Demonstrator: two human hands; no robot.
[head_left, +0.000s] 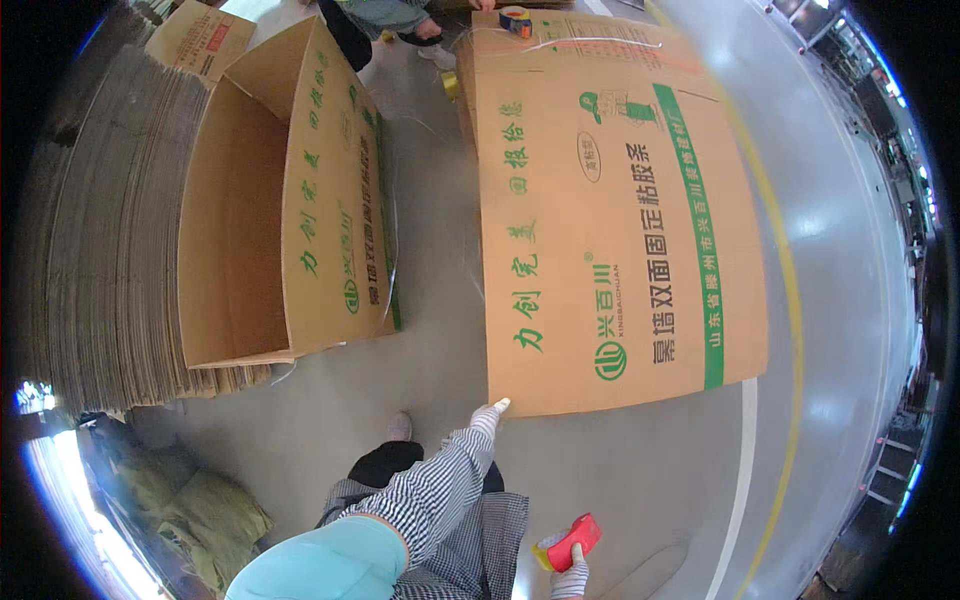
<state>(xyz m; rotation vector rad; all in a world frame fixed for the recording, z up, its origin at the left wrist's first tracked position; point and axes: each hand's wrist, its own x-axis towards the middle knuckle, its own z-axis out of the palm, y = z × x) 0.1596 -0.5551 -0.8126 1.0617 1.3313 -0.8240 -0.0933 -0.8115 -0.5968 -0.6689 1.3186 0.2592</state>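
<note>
Flattened carton (630, 230): tan, green and black print, green band toward right edge; lying on grey floor (435, 385). Near-left corner touched by gloved left hand (488, 418); pinching or merely touching, cannot tell. Grasped in gloved right hand (571, 576): red tape dispenser (584, 534) with yellow roll (546, 555). Near far-left corner of flattened carton: tape roll (516, 19), partly blue. Beyond left edge: open carton (318, 215), brown inside.
</note>
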